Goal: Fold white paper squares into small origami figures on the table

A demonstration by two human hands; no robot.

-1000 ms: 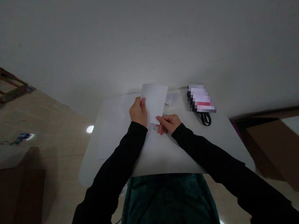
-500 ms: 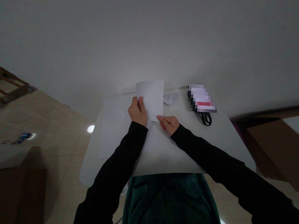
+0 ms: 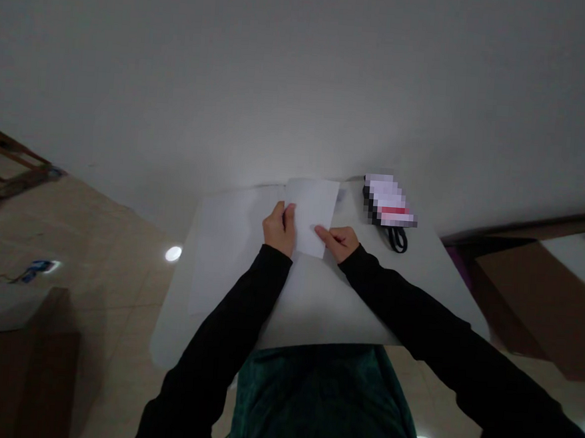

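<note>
Left hand (image 3: 278, 229) grips the paper sheet's left edge (image 3: 287, 195).

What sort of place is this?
Probably a plain indoor room used as a makeshift workspace, though it could be part of a home: a beige tiled floor, a white table with a sheet of white paper on it, and a brown cardboard box nearby.

The printing on the packet (image 3: 390, 200) is blurred past reading (pixelated, in fact), the left edge of the paper sheet (image 3: 311, 214) is partly hidden by the left hand (image 3: 279, 229), and the brown cardboard box (image 3: 21, 373) is cut off by the frame.
</note>
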